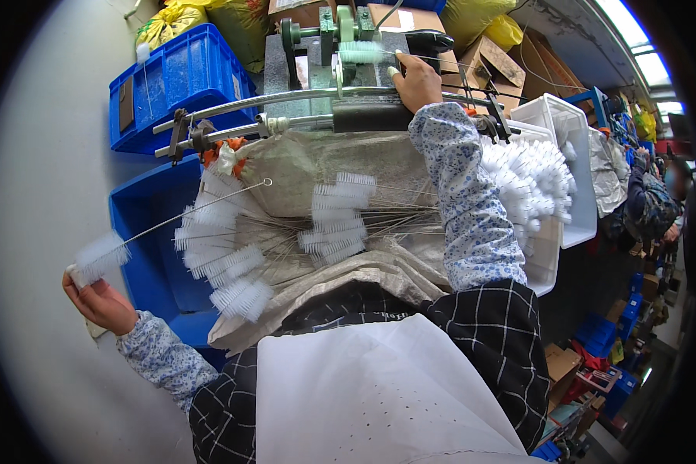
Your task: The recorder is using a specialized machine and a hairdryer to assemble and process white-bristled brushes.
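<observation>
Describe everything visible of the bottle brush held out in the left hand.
The bottle brush has a fluffy white bristle head, blurred in the picture, on a thin twisted metal wire ending in a small loop at upper right. It slants from lower left up to the right, over the blue bin. The left hand pinches the bristle end from below. The loop end hangs above the pile of like brushes on the grey sack; whether it touches them is unclear.

Blue floral sleeves [472, 209]; black checked top [495, 325]; white apron [379, 394].
</observation>
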`<action>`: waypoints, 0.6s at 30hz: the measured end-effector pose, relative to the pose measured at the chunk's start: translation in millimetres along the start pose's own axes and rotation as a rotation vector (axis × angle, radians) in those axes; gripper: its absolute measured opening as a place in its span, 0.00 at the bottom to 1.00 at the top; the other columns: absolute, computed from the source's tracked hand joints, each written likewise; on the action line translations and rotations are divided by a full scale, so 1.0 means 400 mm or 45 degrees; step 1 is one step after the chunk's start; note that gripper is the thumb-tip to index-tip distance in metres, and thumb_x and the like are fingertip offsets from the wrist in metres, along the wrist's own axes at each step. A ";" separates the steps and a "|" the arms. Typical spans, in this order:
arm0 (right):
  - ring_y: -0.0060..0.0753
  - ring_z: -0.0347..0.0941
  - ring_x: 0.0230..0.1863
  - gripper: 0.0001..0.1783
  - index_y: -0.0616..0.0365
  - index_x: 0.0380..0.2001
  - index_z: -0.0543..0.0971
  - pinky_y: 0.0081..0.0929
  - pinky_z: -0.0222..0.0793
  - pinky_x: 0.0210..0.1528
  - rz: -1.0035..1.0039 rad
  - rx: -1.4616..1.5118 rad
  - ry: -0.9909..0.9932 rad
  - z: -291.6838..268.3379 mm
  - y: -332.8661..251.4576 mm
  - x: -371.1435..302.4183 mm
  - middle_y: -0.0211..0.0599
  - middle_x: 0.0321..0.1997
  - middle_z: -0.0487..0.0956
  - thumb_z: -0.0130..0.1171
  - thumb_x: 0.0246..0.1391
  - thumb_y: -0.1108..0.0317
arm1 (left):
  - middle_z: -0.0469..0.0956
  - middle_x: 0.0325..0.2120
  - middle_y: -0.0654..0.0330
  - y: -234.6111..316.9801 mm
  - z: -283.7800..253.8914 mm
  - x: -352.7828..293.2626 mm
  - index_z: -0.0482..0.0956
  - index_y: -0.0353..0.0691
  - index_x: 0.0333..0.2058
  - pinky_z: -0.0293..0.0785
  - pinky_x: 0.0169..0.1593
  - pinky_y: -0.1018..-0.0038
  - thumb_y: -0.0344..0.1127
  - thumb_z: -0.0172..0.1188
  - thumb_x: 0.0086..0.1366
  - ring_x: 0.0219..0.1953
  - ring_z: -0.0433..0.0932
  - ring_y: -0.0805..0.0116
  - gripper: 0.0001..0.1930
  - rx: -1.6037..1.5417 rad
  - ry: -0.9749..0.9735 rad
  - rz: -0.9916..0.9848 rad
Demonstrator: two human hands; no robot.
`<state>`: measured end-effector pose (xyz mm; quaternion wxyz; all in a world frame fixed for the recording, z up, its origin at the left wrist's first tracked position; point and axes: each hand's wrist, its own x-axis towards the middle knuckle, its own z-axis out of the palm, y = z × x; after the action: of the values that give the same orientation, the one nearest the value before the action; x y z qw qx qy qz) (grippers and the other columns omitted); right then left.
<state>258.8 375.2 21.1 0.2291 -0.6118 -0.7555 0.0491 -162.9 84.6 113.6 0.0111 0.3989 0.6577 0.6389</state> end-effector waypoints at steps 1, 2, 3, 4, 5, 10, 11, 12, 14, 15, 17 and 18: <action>0.41 0.68 0.41 0.20 0.59 0.41 0.70 0.33 0.62 0.44 -0.017 -0.018 0.005 0.008 -0.011 0.001 0.42 0.41 0.72 0.52 0.42 0.64 | 0.63 0.40 0.52 0.011 -0.005 -0.004 0.60 0.37 0.43 0.61 0.51 0.65 0.40 0.38 0.60 0.46 0.64 0.59 0.16 0.040 0.056 0.017; 0.41 0.68 0.41 0.20 0.59 0.41 0.70 0.33 0.62 0.44 -0.016 -0.015 0.008 0.015 -0.027 0.002 0.42 0.41 0.72 0.52 0.42 0.64 | 0.63 0.40 0.52 0.011 -0.008 -0.007 0.60 0.37 0.43 0.61 0.51 0.65 0.40 0.38 0.60 0.46 0.64 0.59 0.16 0.041 0.056 0.021; 0.41 0.68 0.41 0.19 0.59 0.40 0.71 0.33 0.63 0.43 -0.010 -0.010 0.008 0.021 -0.049 0.002 0.42 0.40 0.72 0.52 0.42 0.64 | 0.63 0.40 0.53 0.009 -0.012 -0.011 0.60 0.38 0.43 0.61 0.51 0.64 0.40 0.39 0.59 0.46 0.64 0.59 0.16 0.002 0.029 0.009; 0.42 0.68 0.42 0.19 0.59 0.40 0.71 0.33 0.63 0.43 -0.005 -0.006 0.009 0.030 -0.072 0.003 0.42 0.40 0.72 0.52 0.42 0.64 | 0.63 0.40 0.53 0.008 -0.013 -0.013 0.60 0.38 0.43 0.62 0.50 0.64 0.40 0.40 0.59 0.46 0.64 0.59 0.16 -0.038 0.002 -0.004; 0.42 0.68 0.42 0.18 0.59 0.39 0.71 0.33 0.63 0.43 -0.017 -0.016 -0.022 0.047 -0.094 0.008 0.43 0.40 0.72 0.52 0.42 0.65 | 0.63 0.39 0.53 0.019 0.006 -0.026 0.61 0.39 0.43 0.63 0.49 0.65 0.40 0.40 0.59 0.46 0.64 0.59 0.16 -0.043 0.048 0.009; 0.40 0.68 0.42 0.18 0.58 0.41 0.69 0.38 0.61 0.43 0.051 -0.106 -0.135 0.057 -0.167 0.010 0.39 0.40 0.72 0.49 0.44 0.66 | 0.63 0.38 0.54 0.005 0.091 -0.054 0.61 0.39 0.43 0.64 0.48 0.67 0.40 0.40 0.59 0.45 0.65 0.62 0.15 -0.132 -0.067 -0.001; 0.40 0.67 0.42 0.19 0.57 0.42 0.68 0.39 0.60 0.43 0.047 -0.128 -0.146 0.057 -0.169 0.010 0.38 0.40 0.72 0.49 0.44 0.66 | 0.63 0.38 0.54 0.007 0.097 -0.058 0.61 0.39 0.43 0.65 0.47 0.68 0.39 0.39 0.59 0.45 0.65 0.62 0.15 -0.142 -0.102 -0.024; 0.40 0.67 0.42 0.19 0.57 0.42 0.68 0.39 0.60 0.43 0.050 -0.130 -0.142 0.051 -0.166 0.011 0.38 0.40 0.72 0.49 0.44 0.66 | 0.64 0.37 0.55 0.009 0.105 -0.061 0.61 0.40 0.43 0.65 0.47 0.69 0.39 0.39 0.59 0.45 0.65 0.62 0.15 -0.154 -0.136 -0.047; 0.41 0.68 0.42 0.17 0.57 0.41 0.69 0.39 0.60 0.43 0.039 -0.129 -0.157 0.034 -0.149 0.009 0.39 0.40 0.72 0.49 0.44 0.65 | 0.64 0.37 0.55 0.014 0.110 -0.066 0.62 0.39 0.42 0.66 0.46 0.70 0.38 0.39 0.60 0.44 0.65 0.64 0.14 -0.122 -0.093 -0.020; 0.41 0.68 0.42 0.18 0.57 0.40 0.70 0.39 0.60 0.43 0.022 -0.121 -0.143 0.035 -0.121 0.007 0.38 0.40 0.72 0.49 0.44 0.64 | 0.64 0.36 0.55 0.012 0.110 -0.066 0.62 0.39 0.42 0.66 0.46 0.70 0.38 0.39 0.60 0.44 0.65 0.64 0.13 -0.144 -0.118 -0.046; 0.40 0.68 0.42 0.18 0.56 0.40 0.70 0.38 0.60 0.43 0.024 -0.103 -0.109 0.027 -0.066 0.005 0.38 0.40 0.72 0.50 0.44 0.63 | 0.64 0.36 0.55 0.006 0.109 -0.069 0.62 0.39 0.41 0.66 0.46 0.70 0.37 0.39 0.60 0.44 0.65 0.65 0.13 -0.168 -0.143 -0.078; 0.40 0.68 0.42 0.18 0.56 0.40 0.71 0.38 0.60 0.43 0.021 -0.085 -0.067 0.017 -0.043 0.004 0.38 0.40 0.72 0.50 0.44 0.63 | 0.64 0.36 0.55 0.003 0.107 -0.070 0.62 0.38 0.41 0.66 0.46 0.70 0.37 0.38 0.60 0.43 0.65 0.65 0.13 -0.168 -0.112 -0.067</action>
<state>240.2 373.7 21.5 0.1883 -0.6238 -0.7574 0.0417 -120.6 104.9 92.9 0.0830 0.4078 0.6233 0.6621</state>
